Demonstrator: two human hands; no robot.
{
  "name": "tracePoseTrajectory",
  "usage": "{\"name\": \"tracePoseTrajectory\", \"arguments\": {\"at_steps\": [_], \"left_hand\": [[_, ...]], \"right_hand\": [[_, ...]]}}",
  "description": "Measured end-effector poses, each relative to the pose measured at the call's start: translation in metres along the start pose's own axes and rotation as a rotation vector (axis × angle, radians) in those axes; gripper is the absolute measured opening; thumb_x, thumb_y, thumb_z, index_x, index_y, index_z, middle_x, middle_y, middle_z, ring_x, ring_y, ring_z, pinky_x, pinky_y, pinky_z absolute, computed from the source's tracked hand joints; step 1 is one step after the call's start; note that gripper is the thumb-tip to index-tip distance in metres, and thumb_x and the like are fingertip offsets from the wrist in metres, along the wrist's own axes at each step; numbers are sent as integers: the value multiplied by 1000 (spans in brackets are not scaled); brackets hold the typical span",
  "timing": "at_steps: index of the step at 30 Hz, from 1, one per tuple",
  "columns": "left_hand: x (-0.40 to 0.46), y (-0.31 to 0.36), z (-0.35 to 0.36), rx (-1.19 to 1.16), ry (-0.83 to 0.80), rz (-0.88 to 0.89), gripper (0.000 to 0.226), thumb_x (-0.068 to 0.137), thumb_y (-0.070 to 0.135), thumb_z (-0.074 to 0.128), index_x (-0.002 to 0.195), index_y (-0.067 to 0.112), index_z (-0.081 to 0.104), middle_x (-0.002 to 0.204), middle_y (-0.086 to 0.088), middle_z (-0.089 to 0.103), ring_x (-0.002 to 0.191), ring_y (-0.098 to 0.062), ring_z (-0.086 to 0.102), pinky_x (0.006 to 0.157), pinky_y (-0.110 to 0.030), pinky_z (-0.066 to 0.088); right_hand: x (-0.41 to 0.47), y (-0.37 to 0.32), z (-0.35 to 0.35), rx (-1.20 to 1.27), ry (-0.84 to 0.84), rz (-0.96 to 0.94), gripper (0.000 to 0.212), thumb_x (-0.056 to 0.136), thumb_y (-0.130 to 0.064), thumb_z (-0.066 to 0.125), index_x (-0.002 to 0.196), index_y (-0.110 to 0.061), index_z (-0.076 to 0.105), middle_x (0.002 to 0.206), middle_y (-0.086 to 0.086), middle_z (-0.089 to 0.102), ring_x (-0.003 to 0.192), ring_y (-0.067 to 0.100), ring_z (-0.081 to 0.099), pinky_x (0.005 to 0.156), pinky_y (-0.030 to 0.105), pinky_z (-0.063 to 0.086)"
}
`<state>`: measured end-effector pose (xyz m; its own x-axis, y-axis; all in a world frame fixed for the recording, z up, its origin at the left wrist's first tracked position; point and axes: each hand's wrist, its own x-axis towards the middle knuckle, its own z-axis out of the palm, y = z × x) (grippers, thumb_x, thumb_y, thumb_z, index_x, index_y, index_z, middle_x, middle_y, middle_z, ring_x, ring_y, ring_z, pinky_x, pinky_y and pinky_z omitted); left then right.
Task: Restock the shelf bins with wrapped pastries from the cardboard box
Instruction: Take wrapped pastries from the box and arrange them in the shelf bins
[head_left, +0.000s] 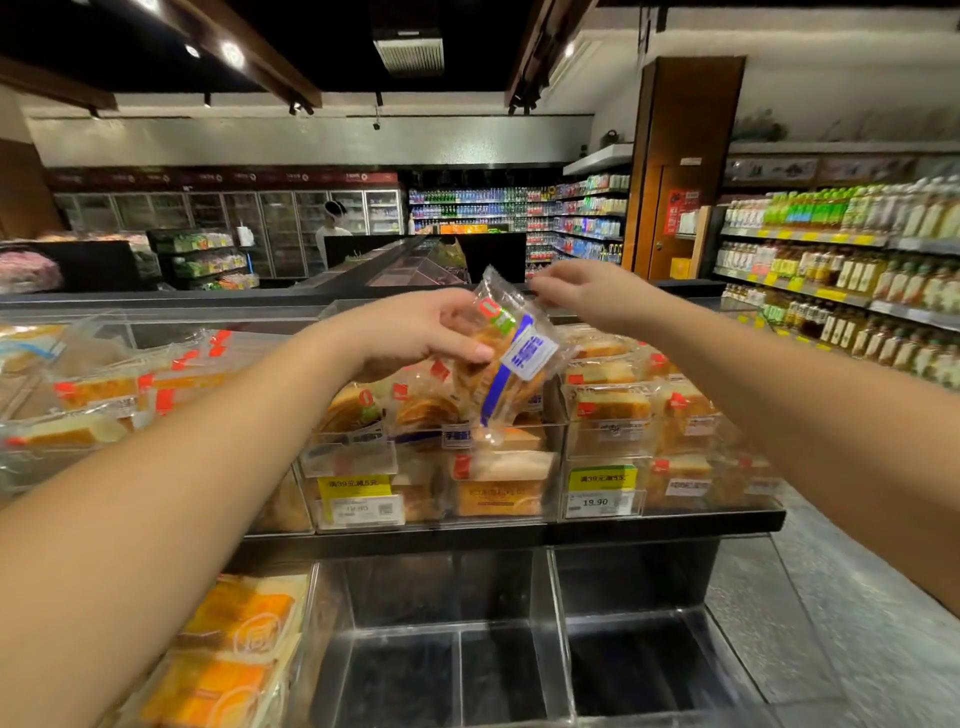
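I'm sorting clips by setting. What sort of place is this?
A supermarket or grocery shop, most likely. Bottled drinks line the shelves at right, glass-door coolers run along the back wall, and yellow price tags front clear bins of wrapped bread.

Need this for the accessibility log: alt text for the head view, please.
Two bare hands hold one wrapped pastry above clear shelf bins of packaged bread: the left hand grips its side, the right hand pinches its top edge. Lower bins look mostly empty; drink shelves line the right.
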<state>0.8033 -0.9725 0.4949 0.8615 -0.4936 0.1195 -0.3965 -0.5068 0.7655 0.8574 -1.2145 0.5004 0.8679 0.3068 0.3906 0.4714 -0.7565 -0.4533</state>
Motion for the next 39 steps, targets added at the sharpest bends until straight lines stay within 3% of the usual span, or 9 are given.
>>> {"name": "tracePoseTrajectory", "arguments": {"at_steps": [2, 4, 8, 11, 14, 22, 28, 34, 39], "left_hand": [[16, 0, 8, 33, 44, 13, 57, 77, 29, 81, 126, 19, 55, 122, -4, 67, 106, -15, 68, 80, -32, 56], [29, -1, 17, 149, 66, 21, 64, 78, 36, 80, 134, 21, 52, 128, 1, 64, 115, -16, 63, 95, -42, 53], [40, -2, 32, 326, 138, 47, 62, 89, 33, 70, 143, 21, 42, 125, 7, 55, 112, -14, 55, 90, -30, 43], [42, -3, 36, 451, 145, 54, 61, 92, 33, 68, 144, 22, 39, 126, 3, 54, 106, -11, 50, 86, -27, 36], [43, -5, 34, 547, 149, 46, 60, 91, 32, 68, 143, 23, 40, 134, -2, 56, 104, -12, 51, 87, -27, 37], [51, -3, 27, 824, 21, -44, 62, 91, 31, 69, 143, 20, 39, 135, -5, 57, 104, -18, 51, 86, -31, 39], [63, -4, 38, 930, -86, -38, 66, 89, 37, 70, 144, 18, 41, 130, -5, 58, 98, -17, 49, 87, -30, 40], [57, -12, 37, 833, -47, -19, 74, 86, 45, 71, 146, 15, 39, 140, -5, 53, 117, -20, 53, 96, -30, 41], [48, -32, 24, 888, 98, 34, 40, 90, 45, 64, 125, 26, 59, 117, 3, 60, 108, -13, 47, 91, -31, 37]], "right_hand": [[-14, 0, -14, 262, -14, 67, 50, 103, -54, 37, 112, -16, 68, 91, -6, 71, 77, 2, 66, 70, 18, 49], [-26, 2, -23, 364, -105, 81, 58, 102, -57, 32, 105, -11, 69, 88, 1, 70, 77, 9, 66, 76, 27, 50], [-41, 2, -25, -53, -289, 39, 46, 90, -65, 52, 118, -30, 59, 108, -13, 65, 98, 6, 62, 85, 27, 48], [-42, -4, -11, -318, -221, 2, 48, 83, -56, 70, 122, -32, 55, 106, -17, 61, 97, 6, 59, 82, 28, 48], [-38, -9, 7, -432, -160, -17, 41, 85, -48, 72, 115, -25, 56, 103, -9, 62, 92, 14, 58, 74, 30, 48], [-28, -15, 38, -410, -234, 84, 44, 89, -41, 70, 124, -22, 52, 107, -4, 62, 89, 13, 56, 68, 26, 43], [-20, -20, 22, -275, -245, 62, 65, 85, -43, 75, 139, -23, 45, 117, -10, 55, 105, 14, 55, 88, 28, 44], [-19, -15, 30, -564, -295, -19, 45, 90, -39, 69, 130, -24, 58, 117, -4, 65, 100, 18, 59, 85, 32, 49], [-15, -4, 33, -584, -235, -72, 32, 95, -38, 64, 124, -26, 64, 117, -5, 67, 105, 18, 60, 87, 34, 50]]}}
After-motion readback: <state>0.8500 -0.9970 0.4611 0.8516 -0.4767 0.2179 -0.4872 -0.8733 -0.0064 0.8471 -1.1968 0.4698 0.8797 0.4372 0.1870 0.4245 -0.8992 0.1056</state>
